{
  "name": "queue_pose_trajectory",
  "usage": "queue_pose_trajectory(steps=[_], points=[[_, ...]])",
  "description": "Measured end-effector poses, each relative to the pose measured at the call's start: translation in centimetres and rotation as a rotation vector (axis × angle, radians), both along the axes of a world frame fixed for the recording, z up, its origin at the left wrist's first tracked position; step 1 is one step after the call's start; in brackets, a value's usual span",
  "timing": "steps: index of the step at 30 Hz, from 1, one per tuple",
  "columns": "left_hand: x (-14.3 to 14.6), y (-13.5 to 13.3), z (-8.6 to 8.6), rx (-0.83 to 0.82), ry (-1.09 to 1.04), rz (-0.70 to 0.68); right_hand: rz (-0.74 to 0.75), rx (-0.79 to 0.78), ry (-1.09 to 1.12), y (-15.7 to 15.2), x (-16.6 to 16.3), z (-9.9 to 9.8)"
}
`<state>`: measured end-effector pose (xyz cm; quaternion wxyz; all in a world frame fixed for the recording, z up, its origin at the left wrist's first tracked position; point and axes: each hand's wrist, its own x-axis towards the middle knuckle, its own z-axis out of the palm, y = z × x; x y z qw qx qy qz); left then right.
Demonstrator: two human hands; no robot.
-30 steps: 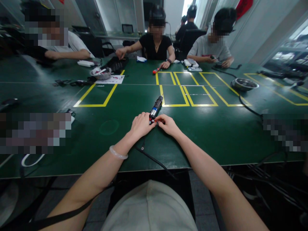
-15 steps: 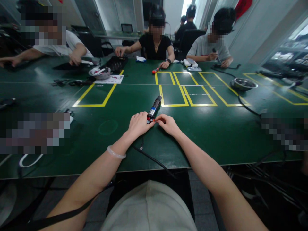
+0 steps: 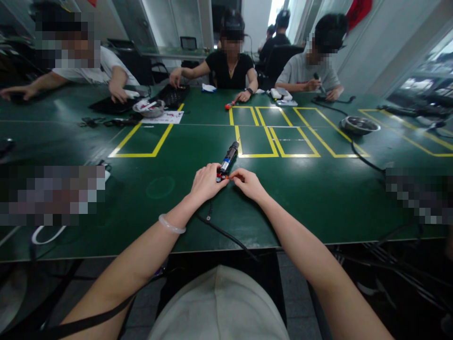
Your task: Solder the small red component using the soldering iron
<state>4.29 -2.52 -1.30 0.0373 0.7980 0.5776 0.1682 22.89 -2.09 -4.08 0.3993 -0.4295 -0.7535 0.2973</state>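
A black, tube-shaped device [image 3: 230, 158] with a silver and blue middle section lies tilted on the green table [image 3: 311, 198], its far tip pointing away and slightly right. My left hand [image 3: 207, 182] is closed over its near end, where small red and orange parts show. My right hand [image 3: 247, 183] is pinched at the right side of that end, fingertips at a tiny orange piece too small to name. A black cable [image 3: 226, 233] with a small metal ring beside it runs below my hands toward the table's near edge.
Yellow tape outlines [image 3: 256, 155] mark the table ahead. A metal bowl [image 3: 361, 125] stands right, another bowl [image 3: 151, 109] with items far left. A red tool [image 3: 229, 105] lies by a co-worker's hand [image 3: 243, 96]. Other people sit across, at work with their hands.
My hands and the device keep nearly the same pose; the view has shifted very slightly. At far left a co-worker's hand has moved a little over a dark tray.
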Motion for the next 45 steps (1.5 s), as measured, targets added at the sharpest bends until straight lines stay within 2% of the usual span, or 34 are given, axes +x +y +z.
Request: queue_pose_trajectory(steps=[13, 18, 24, 34, 39, 45], points=[[0.0, 0.0, 0.0, 0.012, 0.080, 0.009, -0.014, 0.018, -0.028, -0.1, 0.1, 0.4], [-1.4, -0.1, 0.2, -0.011, 0.110, -0.009, -0.005, -0.002, -0.016, 0.0, 0.3, 0.4], [-5.4, -1.2, 0.9, -0.064, 0.155, 0.029, -0.009, -0.009, -0.014, -0.1, 0.3, 0.4], [-15.2, -2.2, 1.3, -0.161, 0.147, 0.288, -0.005, -0.006, -0.021, 0.0, 0.3, 0.1], [-19.4, -2.1, 1.8, -0.178, 0.320, 0.418, -0.004, -0.009, -0.018, -0.1, 0.3, 0.2], [-22.6, -1.5, 2.4, -0.188, 0.433, 0.531, -0.015, -0.021, -0.028, -0.2, 0.3, 0.3]])
